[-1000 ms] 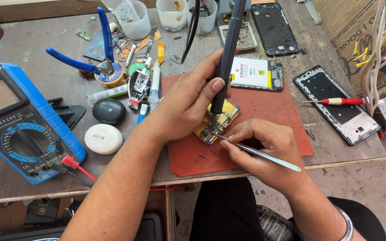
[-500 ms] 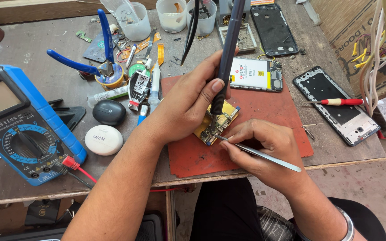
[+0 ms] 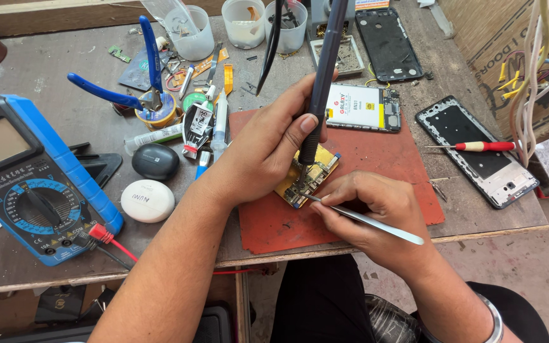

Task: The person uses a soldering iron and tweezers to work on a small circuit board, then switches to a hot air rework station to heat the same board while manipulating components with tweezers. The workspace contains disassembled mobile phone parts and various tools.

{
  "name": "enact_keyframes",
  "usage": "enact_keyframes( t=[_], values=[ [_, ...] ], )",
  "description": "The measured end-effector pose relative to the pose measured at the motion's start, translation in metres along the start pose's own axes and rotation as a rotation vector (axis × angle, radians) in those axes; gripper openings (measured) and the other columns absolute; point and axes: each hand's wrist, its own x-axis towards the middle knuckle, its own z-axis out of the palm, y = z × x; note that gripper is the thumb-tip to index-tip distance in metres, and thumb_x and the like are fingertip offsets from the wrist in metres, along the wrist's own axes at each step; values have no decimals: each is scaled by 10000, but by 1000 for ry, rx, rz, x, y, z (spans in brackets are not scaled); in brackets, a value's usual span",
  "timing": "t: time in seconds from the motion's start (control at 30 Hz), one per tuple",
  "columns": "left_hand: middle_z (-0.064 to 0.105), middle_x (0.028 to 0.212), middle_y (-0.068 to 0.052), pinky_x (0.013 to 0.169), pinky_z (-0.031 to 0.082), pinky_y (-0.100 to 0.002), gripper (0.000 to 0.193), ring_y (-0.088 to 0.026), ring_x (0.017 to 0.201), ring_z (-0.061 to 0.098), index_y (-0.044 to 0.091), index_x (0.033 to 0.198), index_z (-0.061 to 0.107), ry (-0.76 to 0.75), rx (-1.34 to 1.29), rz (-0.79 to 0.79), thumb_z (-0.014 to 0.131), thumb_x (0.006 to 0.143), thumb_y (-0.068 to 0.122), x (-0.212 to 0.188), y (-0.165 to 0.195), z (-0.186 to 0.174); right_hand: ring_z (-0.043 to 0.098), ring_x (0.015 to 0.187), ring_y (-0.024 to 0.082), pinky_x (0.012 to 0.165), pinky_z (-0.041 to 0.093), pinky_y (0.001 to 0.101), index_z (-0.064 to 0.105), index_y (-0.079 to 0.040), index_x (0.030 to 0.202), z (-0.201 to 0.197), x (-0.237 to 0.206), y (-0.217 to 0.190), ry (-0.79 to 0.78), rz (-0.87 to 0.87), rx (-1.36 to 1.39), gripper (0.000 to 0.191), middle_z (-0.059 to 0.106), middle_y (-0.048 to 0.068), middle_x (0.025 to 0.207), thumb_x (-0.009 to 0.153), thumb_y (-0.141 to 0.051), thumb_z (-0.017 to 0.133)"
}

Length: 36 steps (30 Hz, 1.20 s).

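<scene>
While the left hand (image 3: 268, 152) grips the dark soldering iron (image 3: 322, 82) like a pen, its tip comes down on the small gold circuit board (image 3: 309, 178), which lies on the red work mat (image 3: 376, 165) near the front edge of the wooden bench (image 3: 52, 70). From the head view I judge the main risk to be heat: if the tip sits too long on one pad, the pad could lift or a neighbouring part could scorch. A slip of the iron could also bridge two joints, since the board looks loose on the mat and only fingers steady it. The right hand (image 3: 376, 213) pinches silver tweezers (image 3: 363, 219), their points touching the board just beside the iron tip; too hard a squeeze could flick a tiny part away, and I cannot tell whether anything sits between the points. The thumb of the left hand lies close to the iron's hot end, so a burn is possible. A white phone battery unit (image 3: 363, 108) lies at the mat's rear edge, near the iron's shaft, and a swing backwards could touch it.

Both forearms come in from the front edge, the left crossing over the mat's left edge, wrist bent down, fingers wrapped closed round the handle. The right wrist rests low at the mat's front edge, thumb and forefinger closed on the tweezers
</scene>
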Motion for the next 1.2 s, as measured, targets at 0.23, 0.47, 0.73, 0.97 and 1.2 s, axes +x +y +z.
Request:
enact_keyframes(
  t=[0.23, 0.47, 0.73, 0.97, 1.2],
  values=[
    [648, 1173, -82, 937, 559, -278, 512, -143, 1042, 650, -9, 1617, 309, 3, -31, -3, 468, 1143, 104, 0, 0, 1, 748, 745, 102, 644, 596, 235, 697, -24, 847, -3, -2, 0, 20, 12, 3, 132, 774, 55, 867, 817, -52, 822],
    [653, 1161, -81, 944, 558, -277, 508, -144, 1041, 655, -4, 1614, 316, 3, -8, 2, 470, 1141, 99, 0, 0, 2, 754, 747, 98, 649, 598, 234, 688, -25, 845, -2, -1, -1, 15, 2, -34, 151, 769, 49, 852, 816, -67, 829],
    [649, 1165, -86, 947, 555, -278, 518, -146, 1043, 646, -6, 1619, 302, 1, -29, -2, 470, 1139, 96, 1, 0, 2, 760, 778, 100, 669, 610, 237, 684, -26, 858, 0, -2, 0, 9, 1, 7, 145, 771, 49, 872, 831, -68, 821],
    [647, 1166, -87, 944, 556, -279, 522, -148, 1041, 644, -5, 1622, 297, -1, -44, -6, 471, 1141, 96, 0, -1, 2, 753, 738, 96, 644, 598, 233, 692, -27, 849, -1, -2, 0, 21, 14, -33, 152, 771, 48, 849, 814, -75, 832],
    [650, 1141, -81, 932, 558, -280, 518, -146, 1026, 649, -2, 1622, 310, 1, -6, 5, 474, 1141, 96, 0, -3, 2, 754, 745, 100, 650, 595, 236, 694, -30, 850, 0, -2, 1, 23, 4, -43, 149, 769, 47, 852, 815, -77, 831]
  ],
)
